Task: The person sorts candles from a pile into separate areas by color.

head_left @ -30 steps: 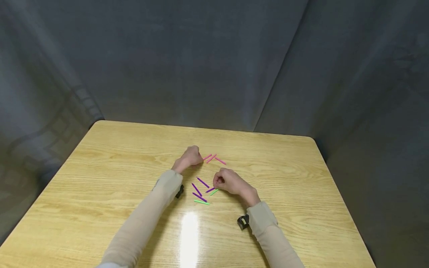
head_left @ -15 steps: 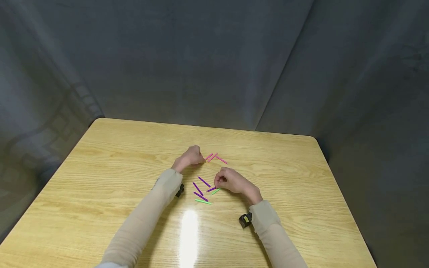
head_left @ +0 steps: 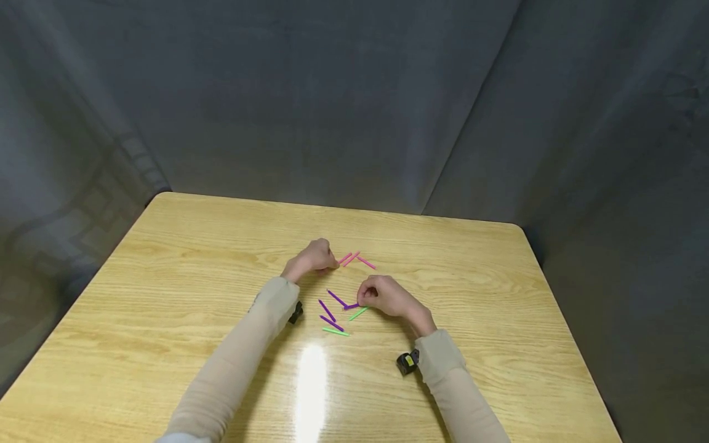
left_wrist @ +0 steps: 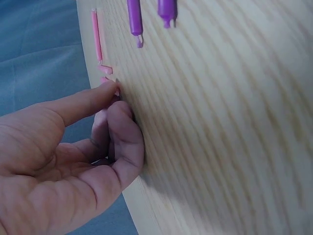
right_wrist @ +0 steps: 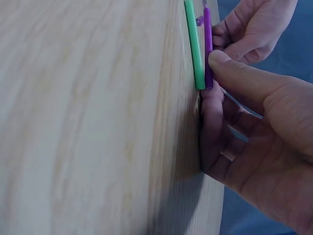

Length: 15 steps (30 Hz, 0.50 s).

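Observation:
My right hand (head_left: 390,296) pinches one end of a thin purple candle (right_wrist: 208,44) between thumb and fingers, low over the table. Beside that candle lies a green candle (right_wrist: 194,49), nearly parallel in the right wrist view. The far end of the held candle meets the lower end of another purple candle (head_left: 336,298) in the head view. Farther back, my left hand (head_left: 316,255) has thumb and forefinger together on the near end of a pink candle (head_left: 345,258). Its fingertips mostly hide that end in the left wrist view, where the other fingers are curled.
Two more pink candles, one of them angled right (head_left: 367,263), lie by the left hand. Nearer on the wooden table (head_left: 194,295) are two purple candles, one at the left (head_left: 327,311), and a green candle (head_left: 335,331). Dark curtains (head_left: 332,111) stand behind the table.
My right hand has shifted slightly back and right, turning the purple candle flatter, away from the green candle and up to another purple one. My left hand has barely moved.

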Each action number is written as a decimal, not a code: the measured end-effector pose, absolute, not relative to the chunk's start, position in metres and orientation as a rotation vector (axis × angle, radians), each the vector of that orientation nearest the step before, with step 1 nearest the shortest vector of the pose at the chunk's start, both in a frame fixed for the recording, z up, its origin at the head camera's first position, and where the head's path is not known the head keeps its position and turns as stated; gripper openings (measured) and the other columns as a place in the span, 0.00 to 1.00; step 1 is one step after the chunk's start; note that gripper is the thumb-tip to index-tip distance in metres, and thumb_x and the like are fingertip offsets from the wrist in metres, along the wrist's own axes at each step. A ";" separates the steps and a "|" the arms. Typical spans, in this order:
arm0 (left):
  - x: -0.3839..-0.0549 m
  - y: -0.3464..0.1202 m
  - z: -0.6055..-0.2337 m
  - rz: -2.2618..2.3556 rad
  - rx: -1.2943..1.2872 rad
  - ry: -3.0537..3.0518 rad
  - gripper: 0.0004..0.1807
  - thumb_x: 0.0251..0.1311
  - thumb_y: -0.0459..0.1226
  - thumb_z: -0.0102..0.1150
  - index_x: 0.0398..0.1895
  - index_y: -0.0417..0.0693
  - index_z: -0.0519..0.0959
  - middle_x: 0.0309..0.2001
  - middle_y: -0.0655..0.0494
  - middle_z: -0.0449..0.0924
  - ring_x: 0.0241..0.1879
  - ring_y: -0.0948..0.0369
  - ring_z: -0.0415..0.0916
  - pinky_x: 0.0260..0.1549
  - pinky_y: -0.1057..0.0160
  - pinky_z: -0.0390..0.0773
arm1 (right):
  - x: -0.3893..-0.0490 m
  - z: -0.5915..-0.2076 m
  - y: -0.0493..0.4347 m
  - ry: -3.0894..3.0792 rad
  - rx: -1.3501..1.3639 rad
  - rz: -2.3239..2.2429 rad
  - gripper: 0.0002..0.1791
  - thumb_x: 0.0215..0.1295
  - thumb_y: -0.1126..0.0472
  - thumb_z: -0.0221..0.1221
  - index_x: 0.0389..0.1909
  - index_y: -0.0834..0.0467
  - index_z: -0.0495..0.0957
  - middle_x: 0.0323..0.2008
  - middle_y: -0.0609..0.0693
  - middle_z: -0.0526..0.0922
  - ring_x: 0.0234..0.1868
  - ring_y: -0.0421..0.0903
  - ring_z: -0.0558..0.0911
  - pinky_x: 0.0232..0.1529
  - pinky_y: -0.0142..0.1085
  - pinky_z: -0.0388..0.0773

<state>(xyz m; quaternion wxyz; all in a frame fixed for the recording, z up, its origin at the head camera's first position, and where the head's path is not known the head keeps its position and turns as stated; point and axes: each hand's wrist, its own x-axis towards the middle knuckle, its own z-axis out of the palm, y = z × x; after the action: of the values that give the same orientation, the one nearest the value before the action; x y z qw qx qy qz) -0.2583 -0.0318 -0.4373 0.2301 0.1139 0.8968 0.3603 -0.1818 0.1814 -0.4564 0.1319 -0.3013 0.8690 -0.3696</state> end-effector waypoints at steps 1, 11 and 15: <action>-0.258 -0.032 -0.437 0.996 0.311 2.460 0.15 0.61 0.31 0.60 0.16 0.40 0.73 0.15 0.51 0.73 0.14 0.62 0.66 0.17 0.67 0.67 | -0.182 -0.457 0.182 2.520 -0.867 -1.086 0.05 0.63 0.71 0.60 0.29 0.61 0.82 0.26 0.45 0.80 0.27 0.36 0.74 0.32 0.30 0.73; -0.260 -0.028 -0.438 1.006 0.312 2.455 0.16 0.60 0.31 0.60 0.15 0.41 0.72 0.15 0.52 0.73 0.14 0.63 0.65 0.21 0.67 0.71 | -0.182 -0.463 0.185 2.580 -0.786 -1.102 0.05 0.62 0.71 0.60 0.29 0.61 0.83 0.26 0.45 0.80 0.27 0.36 0.73 0.31 0.29 0.73; -0.262 -0.028 -0.440 0.994 0.312 2.463 0.16 0.59 0.31 0.61 0.14 0.43 0.71 0.15 0.54 0.73 0.14 0.64 0.65 0.20 0.68 0.71 | -0.181 -0.464 0.187 2.592 -0.708 -1.143 0.04 0.62 0.69 0.61 0.30 0.60 0.83 0.26 0.45 0.80 0.27 0.37 0.73 0.30 0.30 0.72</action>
<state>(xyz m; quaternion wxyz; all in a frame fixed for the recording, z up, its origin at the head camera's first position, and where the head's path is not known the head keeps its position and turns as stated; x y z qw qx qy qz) -0.2616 -0.0279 -0.4396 0.2315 0.1136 0.8960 0.3615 -0.1813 0.1874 -0.4637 0.1108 -0.2408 0.8822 -0.3891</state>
